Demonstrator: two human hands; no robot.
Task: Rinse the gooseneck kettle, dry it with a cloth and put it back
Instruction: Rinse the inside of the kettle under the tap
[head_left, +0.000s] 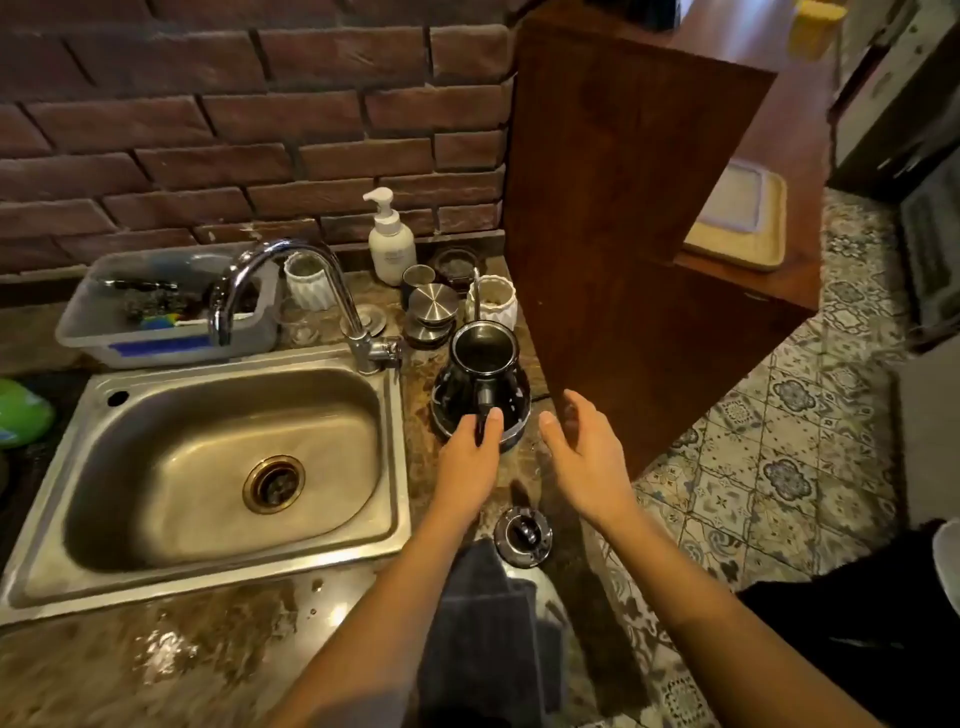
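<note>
Red-brown brick wall (208, 130) fills the upper left. The kettle (480, 384) is glossy black, the cloth (488, 634) dark grey, the worktop (182, 660) mottled brown, the floor tiles (789, 415) blue-grey floral.

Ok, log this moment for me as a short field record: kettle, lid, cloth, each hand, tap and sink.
kettle: black gooseneck kettle upright on the counter right of the steel sink, lid off
lid: round black kettle lid lying on the counter nearer the person, apart from the kettle
cloth: dark grey cloth on the counter edge, below the lid
left hand: at the kettle's handle, fingers touching it; grip unclear
right hand: open, beside the kettle, holding nothing
tap: chrome tap, no water visibly running
sink: basin empty
</note>
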